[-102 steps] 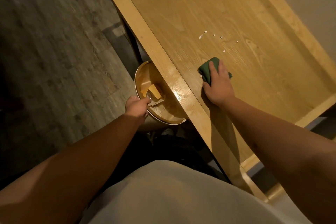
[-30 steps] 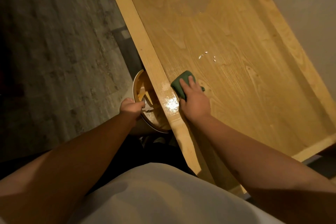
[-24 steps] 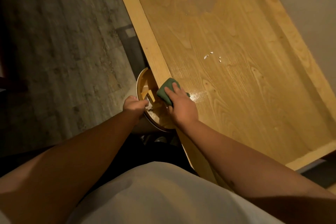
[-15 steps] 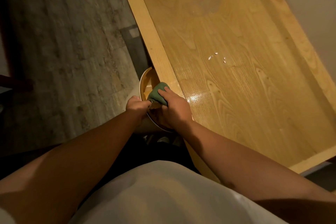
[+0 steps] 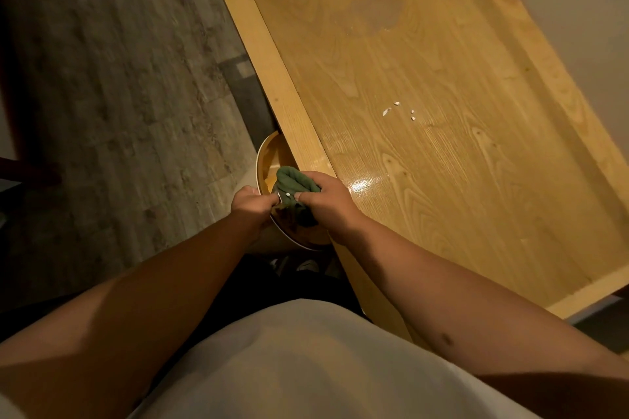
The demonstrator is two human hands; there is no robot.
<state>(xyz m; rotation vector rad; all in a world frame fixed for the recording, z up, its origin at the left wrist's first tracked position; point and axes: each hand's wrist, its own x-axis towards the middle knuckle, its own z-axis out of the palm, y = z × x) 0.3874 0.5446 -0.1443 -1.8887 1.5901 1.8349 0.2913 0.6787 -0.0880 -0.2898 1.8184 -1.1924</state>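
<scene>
A round bowl [image 5: 263, 160] with a pale rim is held just below the left edge of the wooden table [image 5: 425, 180]. My left hand [image 5: 252, 206] grips the bowl's near rim. My right hand [image 5: 326, 202] holds a bunched green cloth [image 5: 292, 182] over the bowl, off the table edge. A white crumb sticks to the cloth. Several small white crumbs [image 5: 398, 110] lie on the table top further out. The bowl's contents are mostly hidden by the cloth and my hands.
A wet shiny patch [image 5: 360, 185] marks the table beside my right hand. A dull stain [image 5: 374, 13] sits at the far end of the table. Grey wood-look floor [image 5: 119, 95] lies to the left. A wall [image 5: 578, 10] borders the table's right side.
My right hand swept the green cloth leftward across the table, over its edge, and now holds it bunched above the bowl. My left hand has kept its grip on the bowl.
</scene>
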